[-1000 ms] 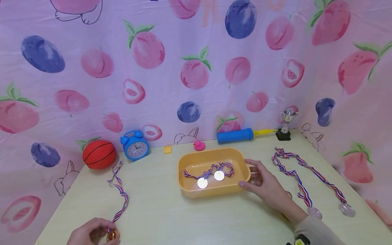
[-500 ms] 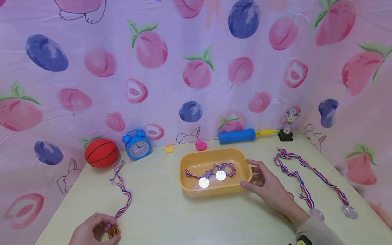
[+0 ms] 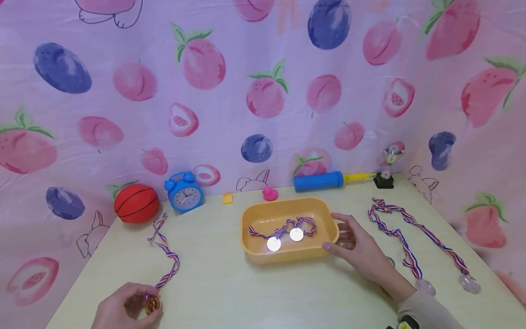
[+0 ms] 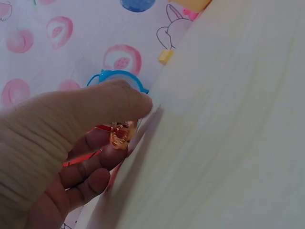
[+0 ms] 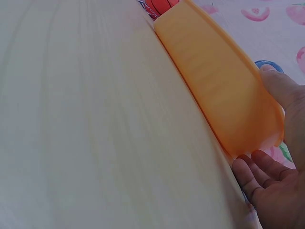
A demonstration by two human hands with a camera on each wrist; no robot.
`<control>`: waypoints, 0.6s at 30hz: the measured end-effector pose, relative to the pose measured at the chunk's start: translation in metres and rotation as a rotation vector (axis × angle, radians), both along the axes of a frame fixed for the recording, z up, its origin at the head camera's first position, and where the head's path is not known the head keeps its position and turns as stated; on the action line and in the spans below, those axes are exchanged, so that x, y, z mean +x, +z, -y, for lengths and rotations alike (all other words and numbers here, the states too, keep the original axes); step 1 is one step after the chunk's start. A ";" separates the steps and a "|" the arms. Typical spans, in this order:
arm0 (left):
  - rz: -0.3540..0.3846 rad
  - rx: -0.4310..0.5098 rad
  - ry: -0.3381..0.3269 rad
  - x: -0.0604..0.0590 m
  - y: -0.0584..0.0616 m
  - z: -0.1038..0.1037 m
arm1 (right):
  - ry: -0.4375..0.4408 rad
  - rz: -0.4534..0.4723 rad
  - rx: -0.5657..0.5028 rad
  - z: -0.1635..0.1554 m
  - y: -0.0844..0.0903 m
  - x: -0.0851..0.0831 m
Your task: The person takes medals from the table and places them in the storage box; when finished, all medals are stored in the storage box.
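Observation:
My left hand (image 3: 125, 307) pinches a bronze-coloured medal (image 3: 153, 305) between thumb and fingers at the table's front left. Its twisted red, white and blue ribbon (image 3: 170, 260) trails away over the table toward the ball. In the left wrist view the medal (image 4: 121, 134) shows partly behind the thumb. My right hand (image 3: 359, 251) holds the right end of a yellow plastic basin (image 3: 283, 259); in the right wrist view the thumb lies on the basin's rim and the fingers (image 5: 245, 174) are by its lower end. Two shiny medals (image 3: 274, 243) with ribbons lie inside the basin.
Two clear-looking medals (image 3: 469, 283) with ribbons lie at the right; another medal is partly hidden by my right forearm. Along the back stand a small basketball (image 3: 136, 204), blue alarm clock (image 3: 185, 194), yellow block (image 3: 227, 198), pink duck (image 3: 270, 193), blue pump (image 3: 318, 181) and trophy (image 3: 386, 171).
My left hand has moved slightly away from the table's front edge with the medal, and the near ribbon bends more to the right. The right hand stays at the basin. The head view shifted slightly.

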State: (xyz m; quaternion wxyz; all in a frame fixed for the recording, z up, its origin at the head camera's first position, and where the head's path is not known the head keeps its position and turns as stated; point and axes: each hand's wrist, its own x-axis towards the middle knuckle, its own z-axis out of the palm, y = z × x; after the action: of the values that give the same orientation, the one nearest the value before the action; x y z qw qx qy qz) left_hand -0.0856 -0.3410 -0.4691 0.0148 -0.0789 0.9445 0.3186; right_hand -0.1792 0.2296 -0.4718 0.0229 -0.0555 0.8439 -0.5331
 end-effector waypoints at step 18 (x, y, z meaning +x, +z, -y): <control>-0.101 0.198 -0.006 0.004 -0.002 -0.005 | -0.004 0.025 0.010 0.002 0.003 0.001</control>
State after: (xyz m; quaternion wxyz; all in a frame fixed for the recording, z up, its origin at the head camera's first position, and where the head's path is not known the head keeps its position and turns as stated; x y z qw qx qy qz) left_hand -0.0820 -0.3355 -0.4714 -0.0242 -0.0581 0.9081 0.4139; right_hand -0.1782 0.2273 -0.4687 0.0327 -0.0468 0.8464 -0.5295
